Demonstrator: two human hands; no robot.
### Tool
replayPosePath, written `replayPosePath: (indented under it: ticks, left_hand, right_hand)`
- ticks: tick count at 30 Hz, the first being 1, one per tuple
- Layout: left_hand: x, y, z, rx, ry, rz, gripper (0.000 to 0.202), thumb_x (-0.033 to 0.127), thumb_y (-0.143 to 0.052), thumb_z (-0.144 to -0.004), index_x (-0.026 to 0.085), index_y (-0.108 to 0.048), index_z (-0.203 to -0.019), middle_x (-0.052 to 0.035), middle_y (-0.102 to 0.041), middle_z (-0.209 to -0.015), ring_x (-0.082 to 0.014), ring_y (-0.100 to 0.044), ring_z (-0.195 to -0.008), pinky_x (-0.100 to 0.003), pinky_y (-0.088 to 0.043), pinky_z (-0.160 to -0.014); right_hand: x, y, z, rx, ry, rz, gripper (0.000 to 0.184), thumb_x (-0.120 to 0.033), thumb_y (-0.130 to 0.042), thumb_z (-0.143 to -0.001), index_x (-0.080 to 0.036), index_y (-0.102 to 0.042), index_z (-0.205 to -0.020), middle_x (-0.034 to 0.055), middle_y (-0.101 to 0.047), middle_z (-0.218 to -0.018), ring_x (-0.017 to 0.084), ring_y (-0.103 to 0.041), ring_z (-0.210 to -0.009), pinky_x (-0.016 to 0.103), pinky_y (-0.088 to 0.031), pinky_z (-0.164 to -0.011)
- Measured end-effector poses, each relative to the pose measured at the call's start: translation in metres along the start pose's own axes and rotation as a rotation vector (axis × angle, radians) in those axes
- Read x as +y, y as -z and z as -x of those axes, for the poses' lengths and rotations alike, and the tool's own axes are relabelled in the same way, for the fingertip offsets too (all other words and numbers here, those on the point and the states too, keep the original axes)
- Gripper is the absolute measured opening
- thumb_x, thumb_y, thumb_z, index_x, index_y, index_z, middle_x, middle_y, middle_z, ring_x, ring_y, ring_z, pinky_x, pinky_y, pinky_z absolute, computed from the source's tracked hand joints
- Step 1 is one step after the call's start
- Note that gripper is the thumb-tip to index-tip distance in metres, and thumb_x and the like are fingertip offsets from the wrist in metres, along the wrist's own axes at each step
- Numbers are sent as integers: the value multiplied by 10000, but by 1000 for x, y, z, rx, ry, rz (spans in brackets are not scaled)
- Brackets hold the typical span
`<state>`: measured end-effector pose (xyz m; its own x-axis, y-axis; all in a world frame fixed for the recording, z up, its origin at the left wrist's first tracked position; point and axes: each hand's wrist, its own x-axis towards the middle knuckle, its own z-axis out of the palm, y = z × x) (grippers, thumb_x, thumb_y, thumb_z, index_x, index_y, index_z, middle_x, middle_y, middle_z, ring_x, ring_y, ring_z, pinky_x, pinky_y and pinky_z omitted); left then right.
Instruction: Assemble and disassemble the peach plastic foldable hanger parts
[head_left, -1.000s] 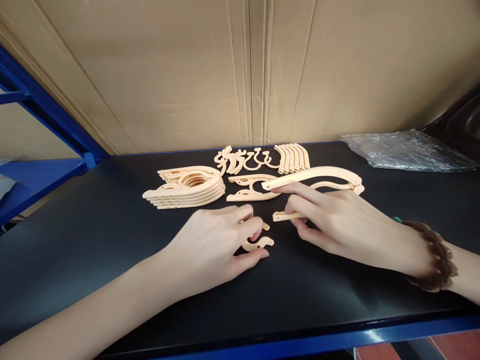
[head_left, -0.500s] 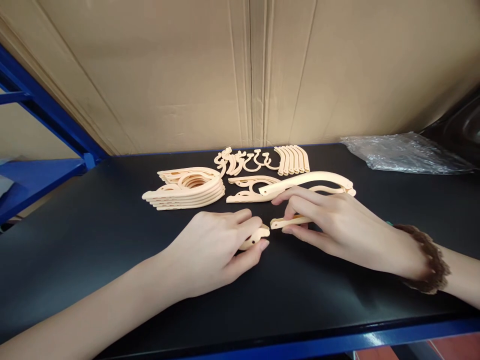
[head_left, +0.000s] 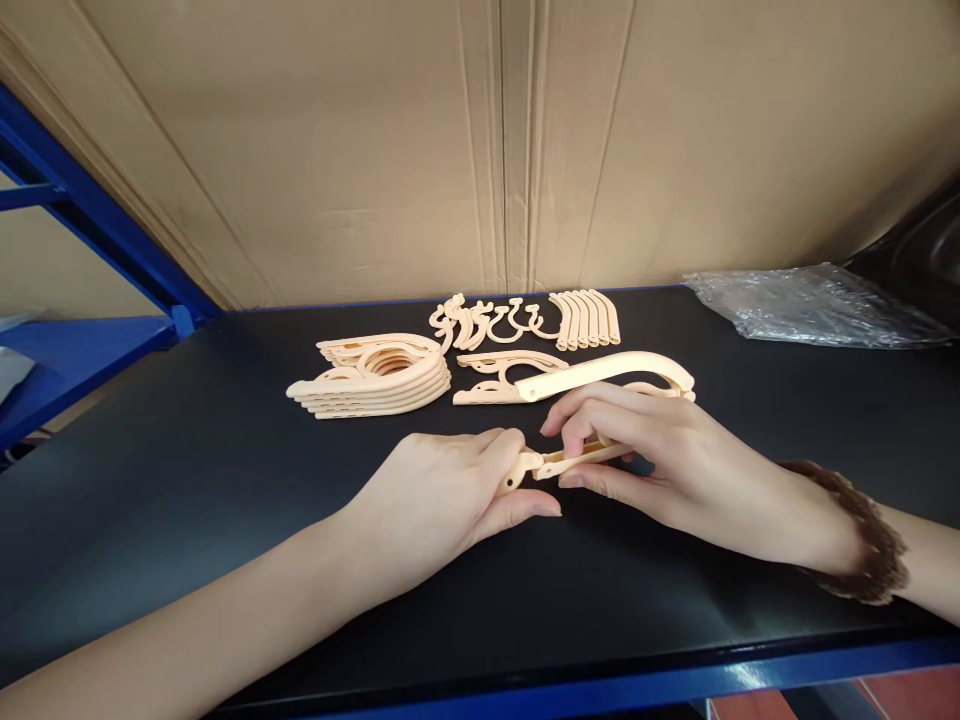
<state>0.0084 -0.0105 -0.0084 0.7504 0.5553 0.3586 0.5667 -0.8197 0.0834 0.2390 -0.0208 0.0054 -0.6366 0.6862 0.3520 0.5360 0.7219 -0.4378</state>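
My left hand [head_left: 450, 490] is closed around a small cream plastic hanger piece [head_left: 513, 478] with a dark hole; most of it is hidden by my fingers. My right hand [head_left: 637, 440] pinches one arm of a cream folding hanger [head_left: 600, 373], its other arm arching above my fingers. The tip of the pinched arm meets the end of the left-hand piece; whether they are joined I cannot tell. Just behind my right hand lies a flat folded hanger part [head_left: 487, 390]. To the left sits a stack of similar hanger parts [head_left: 375, 385].
Several curved hooks [head_left: 480, 325] lie at the back of the black tabletop [head_left: 225, 480], beside a row of slim hanger arms [head_left: 589, 318]. A crumpled clear plastic bag [head_left: 810, 305] is at the back right. Cardboard [head_left: 337, 150] stands behind; a blue frame [head_left: 97, 210] is on the left.
My hands have come together, so the gap between the left-hand piece and the hanger arm's tip has closed. The hanger in my right hand has shifted slightly left.
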Motion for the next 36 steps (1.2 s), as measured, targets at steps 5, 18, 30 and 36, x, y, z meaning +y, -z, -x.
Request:
replayPosePath:
  ticks: [5, 18, 30, 36]
  left_hand:
    - [0, -2, 1, 34, -22, -81, 437, 563, -233, -1012, 224, -329, -754, 75, -498, -562, -96, -462, -391, -205, -248, -397]
    - [2, -11, 0, 49, -59, -327, 527, 555, -123, -1021, 197, -426, -780, 39, -564, -577, -114, -546, -416, -232, -264, -396]
    - [5, 3, -5, 2, -144, -286, 510, 493, -241, -1033, 164, -497, -740, 34, -573, -559, -111, -576, -432, -237, -303, -384]
    - [6, 3, -2, -5, -175, -369, 535, 494, -225, -1030, 159, -528, -742, 14, -570, -578, -140, -580, -432, -264, -332, -370]
  right_hand:
    - [0, -1, -2, -2, -1, -38, 88, -240, -588, -945, -213, -524, -890, -24, -651, -1023, 94, -590, -846, 241, -439, -749]
    - [-3, -2, -2, -104, -105, -149, 87, -197, -596, -922, -218, -538, -861, -24, -628, -938, 119, -575, -860, 256, -436, -745]
    - [-6, -4, 2, -87, -182, -106, 99, -234, -591, -931, -228, -540, -846, -47, -610, -904, 104, -549, -783, 256, -404, -684]
    - [-5, -2, 0, -140, -160, -200, 95, -255, -603, -930, -224, -570, -847, -58, -607, -793, 92, -544, -767, 228, -398, -669]
